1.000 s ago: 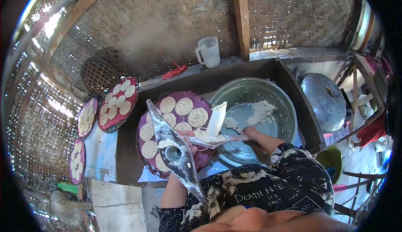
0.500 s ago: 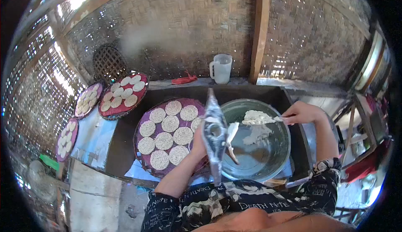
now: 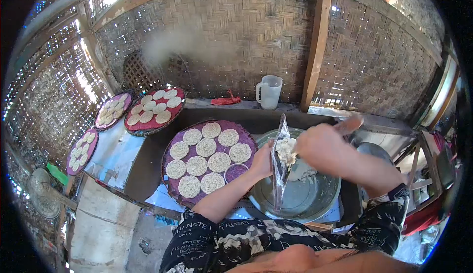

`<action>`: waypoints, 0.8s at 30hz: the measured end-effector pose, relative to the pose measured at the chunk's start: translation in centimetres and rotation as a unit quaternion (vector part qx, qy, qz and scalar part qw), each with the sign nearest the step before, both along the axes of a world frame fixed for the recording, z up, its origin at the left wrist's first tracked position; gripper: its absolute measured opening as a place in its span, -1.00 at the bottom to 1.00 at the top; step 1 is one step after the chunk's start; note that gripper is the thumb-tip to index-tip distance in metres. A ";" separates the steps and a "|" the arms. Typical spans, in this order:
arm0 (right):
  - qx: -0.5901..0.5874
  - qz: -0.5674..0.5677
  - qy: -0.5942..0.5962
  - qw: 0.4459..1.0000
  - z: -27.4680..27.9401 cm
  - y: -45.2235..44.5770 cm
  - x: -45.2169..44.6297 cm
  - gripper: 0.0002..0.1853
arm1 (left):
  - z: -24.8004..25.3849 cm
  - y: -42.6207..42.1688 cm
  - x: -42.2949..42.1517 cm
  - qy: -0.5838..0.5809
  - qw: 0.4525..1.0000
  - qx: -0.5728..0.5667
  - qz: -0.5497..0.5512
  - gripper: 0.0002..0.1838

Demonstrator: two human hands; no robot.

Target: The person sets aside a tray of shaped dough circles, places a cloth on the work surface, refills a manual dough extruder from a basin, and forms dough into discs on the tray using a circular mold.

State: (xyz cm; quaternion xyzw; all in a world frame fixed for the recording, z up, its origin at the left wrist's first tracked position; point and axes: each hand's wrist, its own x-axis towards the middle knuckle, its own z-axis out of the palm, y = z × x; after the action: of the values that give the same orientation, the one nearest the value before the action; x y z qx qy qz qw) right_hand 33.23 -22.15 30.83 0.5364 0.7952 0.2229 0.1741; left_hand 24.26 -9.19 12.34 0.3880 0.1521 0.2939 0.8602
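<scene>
My left hand (image 3: 262, 162) is closed around a long, narrow press (image 3: 279, 187), tapered at both ends and smeared with white. Pale wet dough (image 3: 285, 151) sits at the middle of the press. My right hand (image 3: 321, 144), slightly blurred, is a fist right beside that dough; the dough-coated spatula in it is mostly hidden. A blurred brownish end (image 3: 350, 124) shows behind this fist. Below both hands stands a large grey-green basin (image 3: 295, 201) with more dough (image 3: 301, 173) inside.
Left of the basin lies a round purple tray (image 3: 245, 137) of several noodle-like discs (image 3: 196, 166) and a small ring (image 3: 225, 173). Smaller trays, one red (image 3: 161, 122), stand farther left. A plastic jug (image 3: 270, 93) and red bag (image 3: 226, 99) sit on the back ledge.
My right hand has swung left from the basin's right side to the press, bringing dough to its middle. The press has moved slightly right. The view has shifted a little.
</scene>
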 end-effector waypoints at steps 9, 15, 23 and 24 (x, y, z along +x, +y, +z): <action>0.214 0.106 0.135 0.962 0.7 -2.2 2.6 -0.90 | -5.9 5.5 0.4 -0.049 0.997 0.063 -0.009 -0.64; 0.239 0.072 0.156 0.956 1.2 -1.5 4.4 -0.90 | -6.3 4.8 0.9 0.077 0.919 0.376 0.091 -0.72; 0.064 0.100 0.075 0.990 -3.1 1.2 2.8 -0.91 | -0.4 0.2 -0.6 0.258 0.791 0.537 0.136 -0.56; 0.085 0.110 0.095 0.986 -3.0 1.2 3.1 -0.91 | -0.3 0.5 -0.9 0.278 0.782 0.545 0.117 -0.54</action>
State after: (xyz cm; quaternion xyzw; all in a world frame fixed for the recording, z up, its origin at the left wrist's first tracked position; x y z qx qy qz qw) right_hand 36.35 -20.93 27.83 0.4775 0.8403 0.2553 0.0258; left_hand 23.33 -8.67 12.04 0.8363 0.2429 0.3058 0.3849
